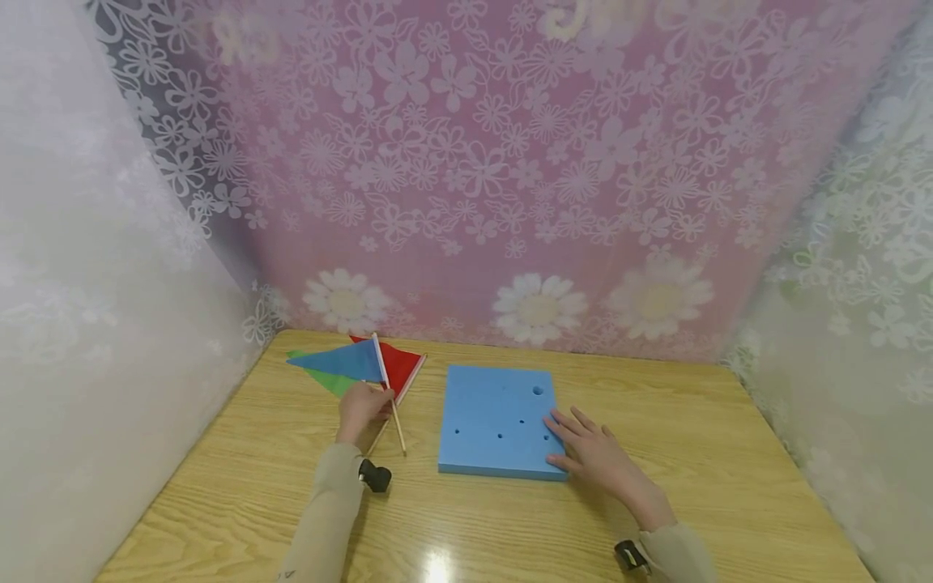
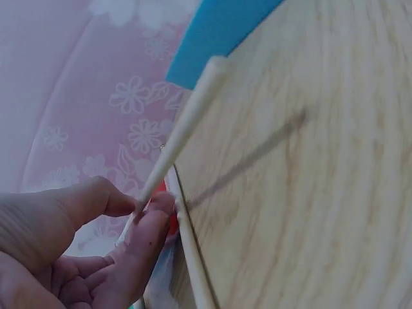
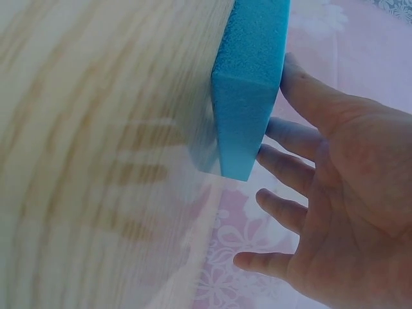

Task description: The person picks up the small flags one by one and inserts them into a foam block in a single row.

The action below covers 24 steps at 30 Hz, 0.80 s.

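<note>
Between thumb and fingers, my left hand pinches the wooden stick of a blue triangular flag. In the left wrist view the stick rises from the fingertips, its shadow falling on the table. A red flag and a green flag lie beneath, partly covered by the blue one and the hand. To the right sits a flat blue foam board with several small holes and one larger hole. My right hand, fingers spread and straight, touches the board's right edge; the right wrist view shows its fingertips at the foam block.
The wood-grain table runs back to a pink flowered cloth. Pale flowered cloths hang at both sides. Black wrist cameras sit on the left wrist and right wrist.
</note>
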Each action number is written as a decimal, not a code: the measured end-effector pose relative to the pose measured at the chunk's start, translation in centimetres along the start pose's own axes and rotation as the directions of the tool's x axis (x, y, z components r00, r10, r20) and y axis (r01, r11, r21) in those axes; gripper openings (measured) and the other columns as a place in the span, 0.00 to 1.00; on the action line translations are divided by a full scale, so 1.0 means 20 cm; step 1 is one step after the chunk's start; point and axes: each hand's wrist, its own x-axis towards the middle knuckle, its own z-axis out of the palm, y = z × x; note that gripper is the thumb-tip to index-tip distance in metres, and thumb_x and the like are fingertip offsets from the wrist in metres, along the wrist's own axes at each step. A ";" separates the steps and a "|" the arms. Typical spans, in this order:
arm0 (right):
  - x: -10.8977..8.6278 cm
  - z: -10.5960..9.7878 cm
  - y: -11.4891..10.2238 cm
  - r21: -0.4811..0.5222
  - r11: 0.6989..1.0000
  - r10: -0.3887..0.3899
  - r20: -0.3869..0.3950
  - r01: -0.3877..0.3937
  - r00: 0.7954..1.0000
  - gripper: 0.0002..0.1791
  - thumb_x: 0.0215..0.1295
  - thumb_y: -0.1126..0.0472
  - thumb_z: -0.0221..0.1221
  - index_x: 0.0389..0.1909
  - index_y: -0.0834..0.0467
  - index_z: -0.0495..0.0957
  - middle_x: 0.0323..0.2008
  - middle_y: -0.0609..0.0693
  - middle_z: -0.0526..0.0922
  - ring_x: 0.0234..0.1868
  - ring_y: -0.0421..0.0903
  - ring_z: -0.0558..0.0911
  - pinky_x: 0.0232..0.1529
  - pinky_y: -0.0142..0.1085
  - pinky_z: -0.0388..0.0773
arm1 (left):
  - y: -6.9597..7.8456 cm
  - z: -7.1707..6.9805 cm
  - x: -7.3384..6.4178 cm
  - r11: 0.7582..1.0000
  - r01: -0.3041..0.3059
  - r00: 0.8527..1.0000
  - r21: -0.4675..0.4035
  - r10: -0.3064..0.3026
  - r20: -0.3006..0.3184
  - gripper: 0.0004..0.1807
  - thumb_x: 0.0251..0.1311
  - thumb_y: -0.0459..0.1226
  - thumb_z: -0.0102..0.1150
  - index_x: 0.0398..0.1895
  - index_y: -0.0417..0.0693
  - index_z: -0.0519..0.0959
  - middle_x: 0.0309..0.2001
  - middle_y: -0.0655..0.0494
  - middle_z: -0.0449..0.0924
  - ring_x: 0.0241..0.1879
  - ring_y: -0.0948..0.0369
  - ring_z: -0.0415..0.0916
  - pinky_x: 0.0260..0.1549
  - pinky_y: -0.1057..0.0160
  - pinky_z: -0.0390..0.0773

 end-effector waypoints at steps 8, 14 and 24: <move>0.00 0.00 0.00 0.007 1.000 0.009 0.004 -0.009 1.000 0.38 0.69 0.45 0.62 0.74 0.59 0.67 0.74 0.60 0.65 0.75 0.69 0.58 0.62 0.78 0.55 | -0.03 0.00 -0.01 0.923 0.067 0.995 -0.379 -0.034 0.092 0.14 0.64 0.27 0.63 0.46 0.19 0.80 0.33 0.37 0.87 0.22 0.64 0.84 0.27 0.67 0.86; 0.00 0.00 0.00 0.001 1.000 0.010 0.003 -0.010 1.000 0.37 0.69 0.47 0.62 0.74 0.60 0.67 0.74 0.60 0.65 0.75 0.69 0.58 0.62 0.78 0.56 | 0.00 -0.01 -0.03 0.883 0.104 0.986 -0.459 -0.031 0.164 0.21 0.62 0.26 0.65 0.55 0.19 0.75 0.40 0.38 0.84 0.25 0.64 0.83 0.31 0.66 0.86; 0.00 0.01 0.01 -0.003 1.000 0.002 0.001 -0.002 1.000 0.37 0.69 0.47 0.62 0.74 0.59 0.66 0.74 0.59 0.65 0.75 0.68 0.58 0.61 0.78 0.57 | 0.20 0.02 -0.08 0.843 -0.063 0.974 -0.534 0.169 0.152 0.21 0.67 0.25 0.60 0.60 0.22 0.71 0.51 0.26 0.80 0.38 0.53 0.86 0.46 0.52 0.86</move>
